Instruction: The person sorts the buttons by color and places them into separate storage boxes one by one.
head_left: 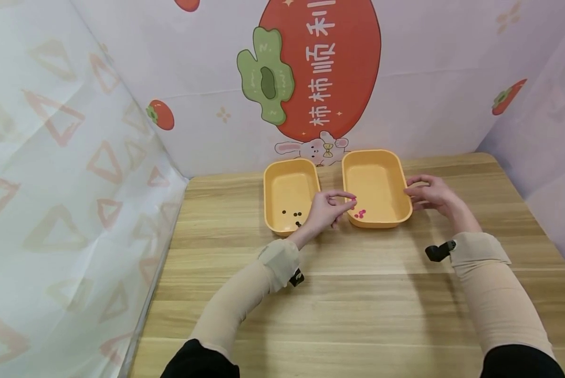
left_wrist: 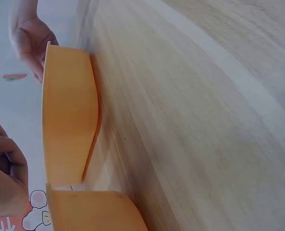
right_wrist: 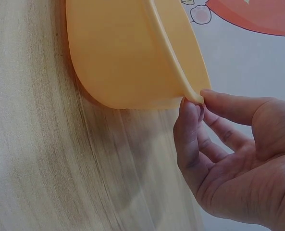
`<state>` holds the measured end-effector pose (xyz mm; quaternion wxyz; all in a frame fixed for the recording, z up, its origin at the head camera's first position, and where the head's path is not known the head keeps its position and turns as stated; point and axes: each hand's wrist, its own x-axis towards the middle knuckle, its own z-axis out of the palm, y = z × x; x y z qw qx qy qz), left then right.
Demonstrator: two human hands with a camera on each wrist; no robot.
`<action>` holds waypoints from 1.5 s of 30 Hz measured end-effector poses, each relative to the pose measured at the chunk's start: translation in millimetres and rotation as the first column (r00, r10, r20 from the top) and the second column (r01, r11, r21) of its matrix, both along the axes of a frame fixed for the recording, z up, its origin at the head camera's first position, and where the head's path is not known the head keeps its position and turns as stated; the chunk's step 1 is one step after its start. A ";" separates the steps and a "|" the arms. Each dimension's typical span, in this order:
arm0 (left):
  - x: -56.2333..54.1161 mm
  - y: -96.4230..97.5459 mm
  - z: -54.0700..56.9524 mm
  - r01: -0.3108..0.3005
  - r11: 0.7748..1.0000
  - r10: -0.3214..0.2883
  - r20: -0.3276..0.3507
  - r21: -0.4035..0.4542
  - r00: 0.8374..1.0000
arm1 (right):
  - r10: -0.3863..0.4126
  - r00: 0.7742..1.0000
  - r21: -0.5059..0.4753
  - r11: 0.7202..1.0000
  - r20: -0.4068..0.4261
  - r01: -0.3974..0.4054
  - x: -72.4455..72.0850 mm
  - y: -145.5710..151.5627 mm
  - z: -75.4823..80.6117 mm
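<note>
Over the near left corner of the right yellow tray [head_left: 379, 189], my left hand [head_left: 324, 211] pinches a small pink bead-like piece [head_left: 353, 199] between thumb and forefinger. Several similar pink pieces [head_left: 360, 214] lie on that tray's floor below it. My right hand [head_left: 431, 195] holds the same tray's right rim; in the right wrist view, thumb and forefinger pinch the rim [right_wrist: 192, 96]. Beside it stands the left yellow tray [head_left: 289, 181], with several small dark pieces [head_left: 297, 214] inside. My left wrist partly covers its near right corner.
Both trays stand on a wooden table [head_left: 358, 304], near its back edge and a small gap apart. Behind them hangs a printed cloth [head_left: 429, 115] with fruit and a rabbit. Another patterned cloth [head_left: 65, 210] borders the table's left side.
</note>
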<state>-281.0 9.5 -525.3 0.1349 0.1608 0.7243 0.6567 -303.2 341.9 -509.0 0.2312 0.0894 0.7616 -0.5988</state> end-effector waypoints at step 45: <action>-19.3 53.1 -1.1 -0.213 0.964 0.246 0.224 -0.158 0.943 | -0.019 1.000 -0.043 0.999 0.022 0.020 -1.0 1.4 -2.7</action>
